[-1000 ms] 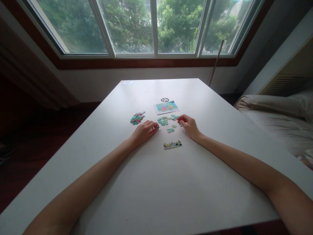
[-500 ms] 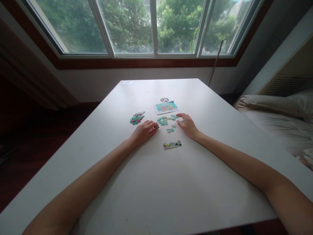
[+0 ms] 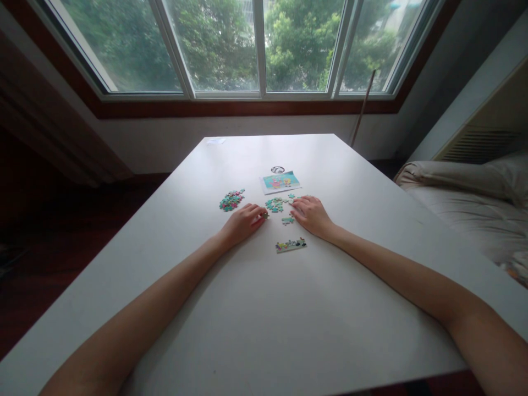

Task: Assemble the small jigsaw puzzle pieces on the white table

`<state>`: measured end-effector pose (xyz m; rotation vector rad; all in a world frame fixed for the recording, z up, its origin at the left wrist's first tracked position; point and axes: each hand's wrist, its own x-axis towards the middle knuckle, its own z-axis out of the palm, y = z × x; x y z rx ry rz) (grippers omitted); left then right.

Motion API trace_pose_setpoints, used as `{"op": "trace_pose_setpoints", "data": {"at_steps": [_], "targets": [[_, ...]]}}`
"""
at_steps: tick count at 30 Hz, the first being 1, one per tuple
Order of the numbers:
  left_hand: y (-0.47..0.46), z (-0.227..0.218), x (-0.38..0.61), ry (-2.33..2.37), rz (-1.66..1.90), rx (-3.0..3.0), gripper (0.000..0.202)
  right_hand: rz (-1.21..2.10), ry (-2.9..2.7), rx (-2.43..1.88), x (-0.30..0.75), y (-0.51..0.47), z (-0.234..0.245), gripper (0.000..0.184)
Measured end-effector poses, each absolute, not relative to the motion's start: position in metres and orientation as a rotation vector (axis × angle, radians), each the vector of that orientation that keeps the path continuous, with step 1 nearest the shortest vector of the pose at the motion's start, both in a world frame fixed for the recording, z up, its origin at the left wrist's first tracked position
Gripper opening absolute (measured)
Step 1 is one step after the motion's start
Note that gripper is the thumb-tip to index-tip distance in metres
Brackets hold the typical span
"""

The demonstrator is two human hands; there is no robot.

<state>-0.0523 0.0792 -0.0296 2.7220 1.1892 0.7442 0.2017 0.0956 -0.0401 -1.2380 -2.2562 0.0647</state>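
My left hand (image 3: 246, 218) rests on the table with its fingers closed on a small jigsaw puzzle piece (image 3: 265, 215). Over several loose pieces lies my right hand (image 3: 311, 213), palm down, its fingertips among them; whether it grips one is hidden. Between the hands spreads a cluster of teal puzzle pieces (image 3: 274, 205). A short joined teal strip (image 3: 287, 220) sits just below the right fingertips. Nearer to me is a longer joined strip of puzzle (image 3: 291, 245) with a straight lower edge. Left of my left hand is a heap of mixed pieces (image 3: 231, 200).
Behind the pieces lies a picture card (image 3: 281, 182) with a teal scene, and past it a dark round outlined item (image 3: 278, 170). Everything stands on a white table (image 3: 247, 313). A pale padded seat (image 3: 449, 192) is at the right, a window beyond the far edge.
My right hand has shifted left and slightly toward me, its fingers drawn closer together and now covering pieces that showed before. The left hand stays with its piece.
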Motion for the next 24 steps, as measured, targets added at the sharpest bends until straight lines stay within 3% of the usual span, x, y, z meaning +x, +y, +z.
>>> {"op": "trace_pose_setpoints", "data": {"at_steps": [14,21,24], "targets": [[0.08,-0.032,-0.054,1.203,0.726,2.761,0.017,0.13,-2.162,-1.205,0.203,0.093,-0.033,0.024],[0.081,-0.033,-0.055,1.197,0.71,2.786,0.017,0.552,-1.507,-1.245,0.213,0.106,-0.035,0.043],[0.081,-0.031,-0.055,1.159,0.694,2.806,0.017,0.642,-1.264,-1.289,0.222,0.12,-0.041,0.042]]}}
